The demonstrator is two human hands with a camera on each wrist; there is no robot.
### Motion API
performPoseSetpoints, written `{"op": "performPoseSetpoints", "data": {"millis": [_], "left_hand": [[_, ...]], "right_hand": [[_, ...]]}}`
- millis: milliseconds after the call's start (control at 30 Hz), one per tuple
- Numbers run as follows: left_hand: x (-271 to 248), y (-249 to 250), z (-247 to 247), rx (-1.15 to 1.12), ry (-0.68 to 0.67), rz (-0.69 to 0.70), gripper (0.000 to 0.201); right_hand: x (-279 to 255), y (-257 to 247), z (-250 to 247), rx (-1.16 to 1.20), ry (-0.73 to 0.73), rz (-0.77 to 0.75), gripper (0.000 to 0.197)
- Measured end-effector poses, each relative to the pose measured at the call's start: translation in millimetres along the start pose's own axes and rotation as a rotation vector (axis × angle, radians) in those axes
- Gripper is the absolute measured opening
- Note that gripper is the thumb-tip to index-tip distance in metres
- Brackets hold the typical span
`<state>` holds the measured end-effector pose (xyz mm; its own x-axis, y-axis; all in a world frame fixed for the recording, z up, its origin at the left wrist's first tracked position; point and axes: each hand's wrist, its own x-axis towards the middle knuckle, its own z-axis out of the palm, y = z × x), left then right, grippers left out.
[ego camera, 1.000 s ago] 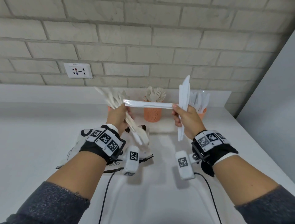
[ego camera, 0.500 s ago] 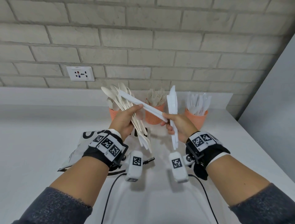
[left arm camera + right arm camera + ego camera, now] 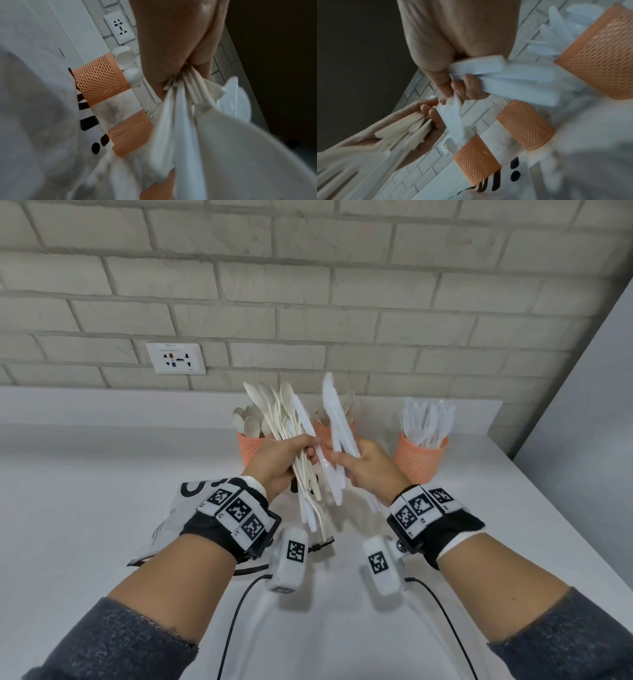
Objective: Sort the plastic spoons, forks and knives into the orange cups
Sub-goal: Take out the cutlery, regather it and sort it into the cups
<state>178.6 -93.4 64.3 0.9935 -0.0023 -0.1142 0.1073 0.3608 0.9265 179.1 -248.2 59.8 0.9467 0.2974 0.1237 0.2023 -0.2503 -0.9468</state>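
Cups (image 3: 420, 459): 3 orange; hands (image 3: 278, 460): 2, both full

A plain indoor work corner is shown, possibly a lab or test room rather than a home kitchen, though this cannot be settled from the views. A white counter (image 3: 85, 508) is set against a pale painted brick wall (image 3: 308, 285), in which a multi-standard socket (image 3: 175, 358) is fitted. A grey panel (image 3: 589, 412) closes the right side, and three orange mesh cups (image 3: 419, 455) of cutlery are lined up along the wall.
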Motion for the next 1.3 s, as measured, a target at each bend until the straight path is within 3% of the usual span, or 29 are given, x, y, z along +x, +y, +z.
{"op": "performPoseSetpoints", "data": {"millis": [33,167,367,533,700,867,1067,1200,1300], "left_hand": [[1.2,0.9,-2.0,0.001,0.018,0.005,0.013],[3.3,3.5,-3.8,-0.028,0.068,0.034,0.014],[3.1,2.2,6.8,-0.120,0.126,0.167,0.018],[-10.5,-3.8,27.1,-0.035,-0.040,0.180,0.009],[-16.3,-21.5,44.2,0.136,-0.220,0.123,0.024],[-2.5,-28.1,48.6,0.116,-0.187,0.023,0.027],[14.1,-27.7,58.5,0.008,-0.265,-0.024,0.011],[20.1,-33.8,64.3,-0.006,-0.255,-0.052,0.008],[27.2,-37.6,63.7,-0.008,-0.250,-0.050,0.010]], "right_hand": [[0.9,2.9,-2.8,0.019,0.041,0.026,0.012],[-2.5,11.4,-11.9,0.003,0.172,0.068,0.037],[-11.8,12.4,-7.3,0.215,0.015,0.066,0.019],[-2.1,9.8,-6.4,0.363,0.016,0.246,0.030],[12.1,13.1,-18.3,0.559,0.251,0.353,0.025],[6.3,-1.7,-55.9,0.478,0.514,0.155,0.016],[28.3,0.9,-130.8,-0.156,0.841,-0.264,0.005],[52.2,15.8,-138.8,0.001,0.916,-0.305,0.009],[66.3,33.6,-137.8,0.103,0.839,-0.208,0.014]]}}
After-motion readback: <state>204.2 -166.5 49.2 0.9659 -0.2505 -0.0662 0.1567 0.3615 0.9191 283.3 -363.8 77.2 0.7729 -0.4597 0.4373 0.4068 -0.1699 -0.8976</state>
